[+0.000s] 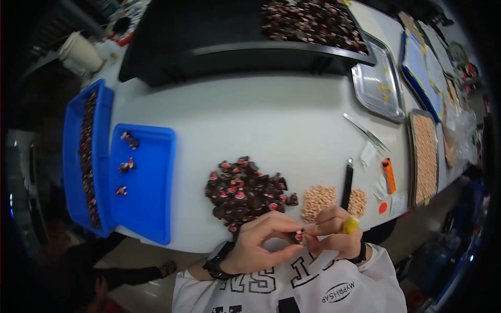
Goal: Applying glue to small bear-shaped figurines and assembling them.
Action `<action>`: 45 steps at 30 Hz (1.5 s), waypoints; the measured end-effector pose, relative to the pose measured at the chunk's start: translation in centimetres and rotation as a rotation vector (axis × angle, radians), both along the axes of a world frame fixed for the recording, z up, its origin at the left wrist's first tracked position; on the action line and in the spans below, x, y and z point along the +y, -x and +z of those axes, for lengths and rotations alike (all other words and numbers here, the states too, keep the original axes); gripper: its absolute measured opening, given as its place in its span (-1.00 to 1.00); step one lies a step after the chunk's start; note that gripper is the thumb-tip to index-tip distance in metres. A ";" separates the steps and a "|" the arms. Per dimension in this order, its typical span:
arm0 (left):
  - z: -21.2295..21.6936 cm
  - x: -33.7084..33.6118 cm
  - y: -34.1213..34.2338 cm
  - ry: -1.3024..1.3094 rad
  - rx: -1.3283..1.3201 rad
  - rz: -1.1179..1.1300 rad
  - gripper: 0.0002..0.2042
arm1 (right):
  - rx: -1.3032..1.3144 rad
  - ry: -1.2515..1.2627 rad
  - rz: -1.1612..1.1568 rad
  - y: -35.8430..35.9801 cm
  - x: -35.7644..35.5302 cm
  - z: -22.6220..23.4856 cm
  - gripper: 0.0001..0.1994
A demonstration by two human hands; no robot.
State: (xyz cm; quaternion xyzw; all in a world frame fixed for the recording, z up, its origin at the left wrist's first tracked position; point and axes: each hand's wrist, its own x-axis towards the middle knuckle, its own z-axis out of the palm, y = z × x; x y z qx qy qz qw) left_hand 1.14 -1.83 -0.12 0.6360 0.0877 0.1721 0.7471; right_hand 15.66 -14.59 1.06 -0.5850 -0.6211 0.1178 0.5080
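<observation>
Close to my body, my left hand pinches a small dark brown figurine with a red and white patch, between thumb and forefinger. My right hand meets it from the other side with closed fingertips; whatever tiny piece they may hold is too small to make out. A yellow finger cover sits on one right finger. Just beyond my left hand lies a heap of similar brown figurines. Small beige pieces form one pile beyond my right hand and a smaller pile beside it, with a black-handled tool between them.
At left stand a blue tray with three figurines and a fuller blue bin. A raised black shelf bears more figurines. Tweezers, an orange cutter, a metal tray and a tray of beige pieces lie right.
</observation>
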 end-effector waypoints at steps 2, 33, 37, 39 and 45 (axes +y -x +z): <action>-0.3 -0.2 0.2 0.038 -0.007 -0.006 -0.64 | 0.056 -0.012 -0.015 0.3 -0.2 -0.5 -0.76; 0.9 4.1 6.0 -0.723 0.452 0.481 -0.86 | 0.276 -0.194 -0.144 0.4 -0.8 -0.1 -0.77; 2.3 2.5 5.9 0.015 0.048 0.227 -0.89 | 0.284 -0.133 -0.141 0.2 -1.0 0.3 -0.69; 2.8 1.3 4.4 0.491 -0.040 -0.073 -0.82 | 0.119 -0.276 0.005 0.0 -0.7 0.7 -0.63; 2.3 1.0 1.0 0.607 0.185 -0.200 -0.73 | -0.049 -0.043 0.089 0.4 1.3 1.9 -0.78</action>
